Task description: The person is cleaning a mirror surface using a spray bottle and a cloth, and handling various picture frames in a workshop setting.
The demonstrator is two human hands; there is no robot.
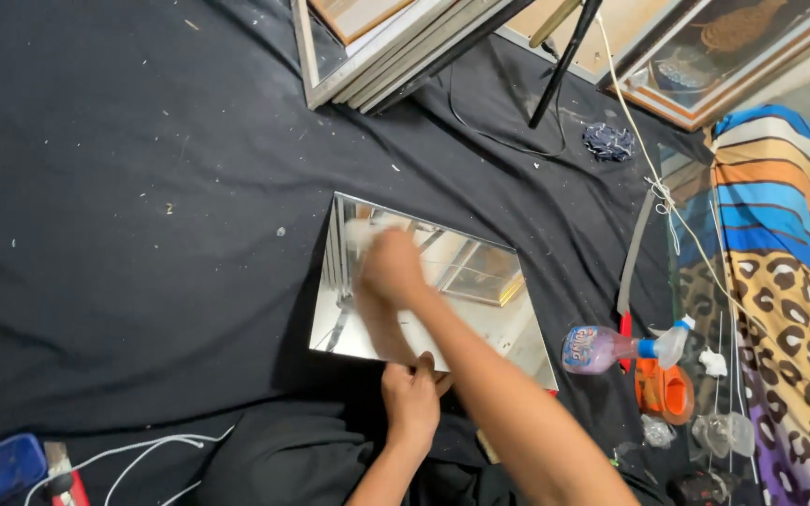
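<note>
Hands first: low in the frame's centre, the left hand (412, 398) curls its grip over the near edge of a rectangular mirror (480, 281), apparently pinning it so it cannot slide. The mirror lies flat on a black cloth (142, 187) spread over the floor, mid-frame. Above it the right hand (391, 267) is blurred over the glass, its grip seemingly closed on a pale cloth (360, 234), though the blur leaves that unsure. Right of the mirror lies a spray bottle (611, 349) on its side, within easy reach, beside an orange tape roll (665, 389). Farther off, framed pictures (386, 47) lean stacked along the top edge.
</note>
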